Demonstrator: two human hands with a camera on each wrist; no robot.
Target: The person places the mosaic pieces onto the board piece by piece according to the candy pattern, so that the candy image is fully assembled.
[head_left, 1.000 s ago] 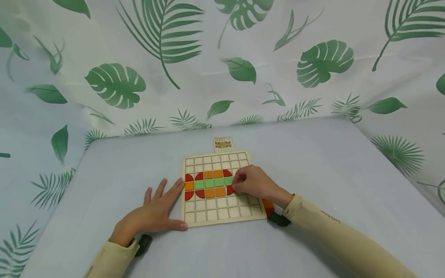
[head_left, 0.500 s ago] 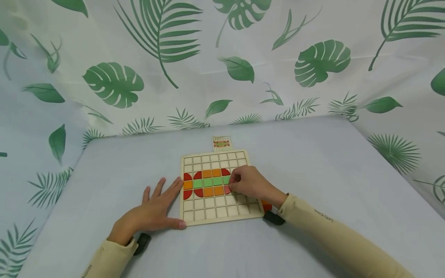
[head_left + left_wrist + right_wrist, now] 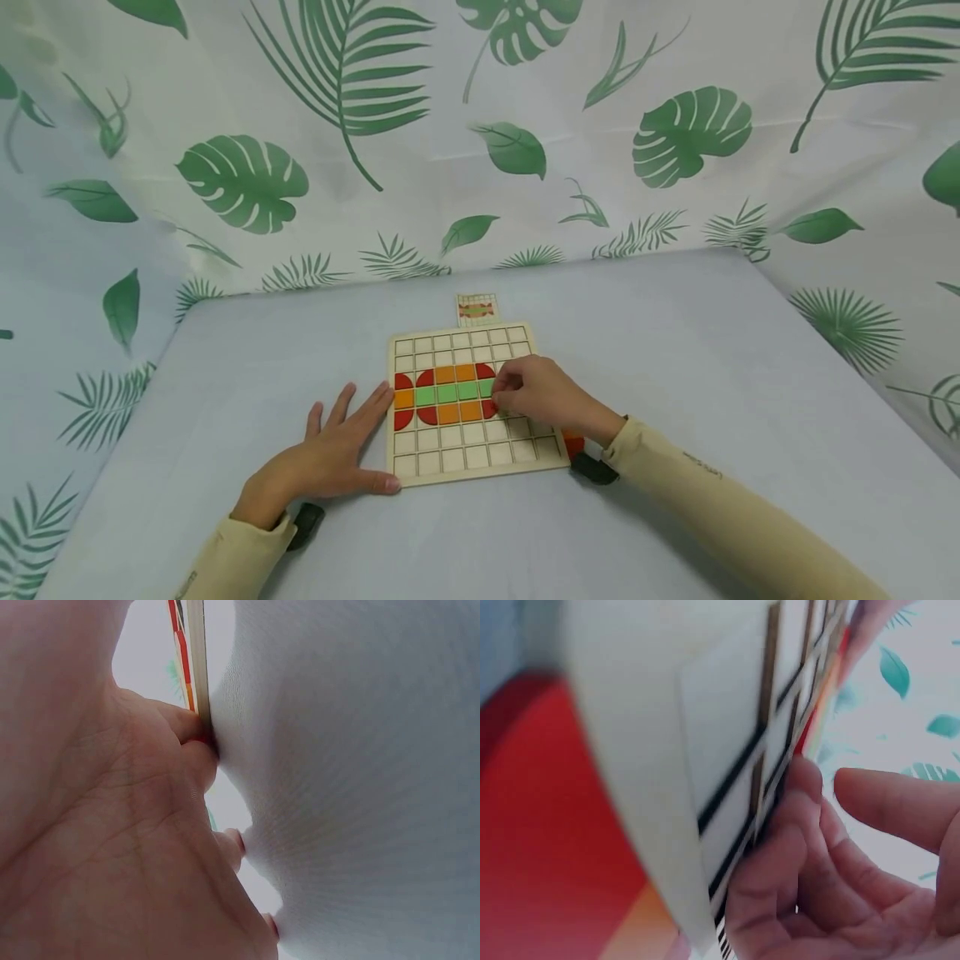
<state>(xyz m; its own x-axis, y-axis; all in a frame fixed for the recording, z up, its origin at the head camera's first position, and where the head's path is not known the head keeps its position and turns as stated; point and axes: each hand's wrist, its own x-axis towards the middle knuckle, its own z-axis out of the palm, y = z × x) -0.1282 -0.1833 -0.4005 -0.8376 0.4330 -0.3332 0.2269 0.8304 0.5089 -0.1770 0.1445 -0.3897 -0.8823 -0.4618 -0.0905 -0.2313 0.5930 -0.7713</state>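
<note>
A pale wooden grid board lies on the table, with red rounded-corner, orange square and green square tiles forming a band across its middle rows. My left hand rests at its left edge, fingers spread and thumb at the near corner; the left wrist view shows fingertips against the board's edge. My right hand reaches over the board's right side, thumb and bent fingers at a red quarter-circle tile in the lower row of the band. Those fingers partly cover that tile and the cells to its right.
Beyond the board lies a small pattern card with a similar coloured design. Loose red and orange pieces sit by the board's right edge, partly under the right forearm. A leaf-printed cloth wall rises behind the table.
My right hand has shifted the red quarter-circle tile slightly; it now sits flush in its cell beside the orange square. My left hand stays at the board's edge.
</note>
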